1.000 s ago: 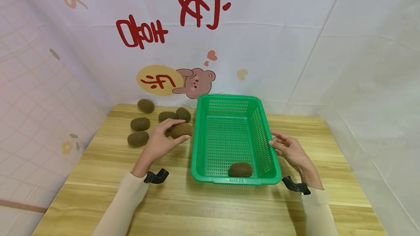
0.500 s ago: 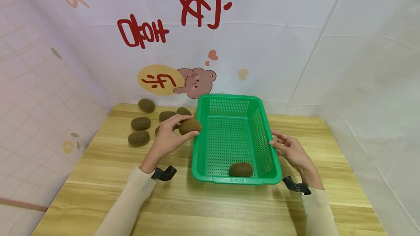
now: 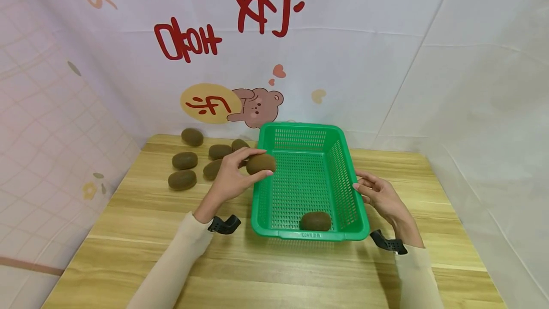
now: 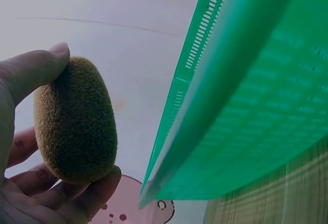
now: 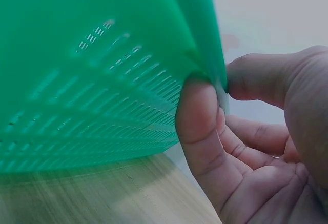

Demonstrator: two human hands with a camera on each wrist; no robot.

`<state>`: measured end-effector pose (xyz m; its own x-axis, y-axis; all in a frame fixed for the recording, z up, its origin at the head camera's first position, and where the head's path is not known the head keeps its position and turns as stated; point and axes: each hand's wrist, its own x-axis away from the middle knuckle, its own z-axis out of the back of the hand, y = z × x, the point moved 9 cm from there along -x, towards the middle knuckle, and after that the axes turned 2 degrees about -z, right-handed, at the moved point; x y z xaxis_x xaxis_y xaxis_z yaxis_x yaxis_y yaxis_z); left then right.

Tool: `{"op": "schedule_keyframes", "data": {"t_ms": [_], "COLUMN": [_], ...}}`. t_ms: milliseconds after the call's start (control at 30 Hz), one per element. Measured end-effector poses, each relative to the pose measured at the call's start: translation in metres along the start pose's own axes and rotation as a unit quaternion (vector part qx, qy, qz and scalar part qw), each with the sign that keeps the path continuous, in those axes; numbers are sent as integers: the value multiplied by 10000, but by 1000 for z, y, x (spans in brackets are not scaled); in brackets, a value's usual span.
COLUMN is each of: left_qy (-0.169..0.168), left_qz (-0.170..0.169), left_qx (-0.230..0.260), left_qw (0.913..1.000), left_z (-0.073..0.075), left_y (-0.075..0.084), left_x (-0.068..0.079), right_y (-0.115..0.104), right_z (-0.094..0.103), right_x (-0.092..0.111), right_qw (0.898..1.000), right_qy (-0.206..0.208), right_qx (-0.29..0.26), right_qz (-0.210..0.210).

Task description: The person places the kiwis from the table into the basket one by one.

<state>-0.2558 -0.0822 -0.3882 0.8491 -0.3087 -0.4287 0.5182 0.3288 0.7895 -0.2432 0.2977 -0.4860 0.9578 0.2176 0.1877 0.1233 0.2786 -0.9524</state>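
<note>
My left hand (image 3: pixel 233 178) holds a brown fuzzy kiwi (image 3: pixel 261 164) between thumb and fingers, overlapping the left rim of the green plastic basket (image 3: pixel 310 236) in the head view. The left wrist view shows that kiwi (image 4: pixel 77 121) raised beside the basket's outer wall (image 4: pixel 246 147). With thumb and fingers my right hand (image 3: pixel 383 199) pinches the basket's right rim; the right wrist view has the thumb (image 5: pixel 261 78) on one side of the rim and a finger (image 5: pixel 197 111) on the other. Another kiwi (image 3: pixel 315 221) lies inside the basket at its near end.
Several more kiwis lie on the wooden table (image 3: pixel 274 280) left of the basket, among them one (image 3: pixel 182 180) nearest the front and one (image 3: pixel 192 137) at the back. A white printed cloth (image 3: pixel 364 70) hangs behind the table's back edge.
My left hand has carried the kiwi rightward from among the others to the basket's left rim. The right hand and the basket have stayed in place.
</note>
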Motion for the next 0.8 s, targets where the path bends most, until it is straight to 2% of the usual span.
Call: {"op": "schedule_keyframes", "data": {"t_ms": [400,800], "left_qy": [-275,-450], "left_qz": [-94,-79], "left_qx": [36,229], "left_qw": [9996,9987], "left_z": [-20,-28], "left_y": [11,19], "left_x": [-7,-9], "right_y": [0,1], "right_z": [-1,0], "right_x": [1,0], "right_qw": [10000,10000], "right_qy": [-17,-31], "right_qx": [-51,-10], "right_qz": [7,25]}}
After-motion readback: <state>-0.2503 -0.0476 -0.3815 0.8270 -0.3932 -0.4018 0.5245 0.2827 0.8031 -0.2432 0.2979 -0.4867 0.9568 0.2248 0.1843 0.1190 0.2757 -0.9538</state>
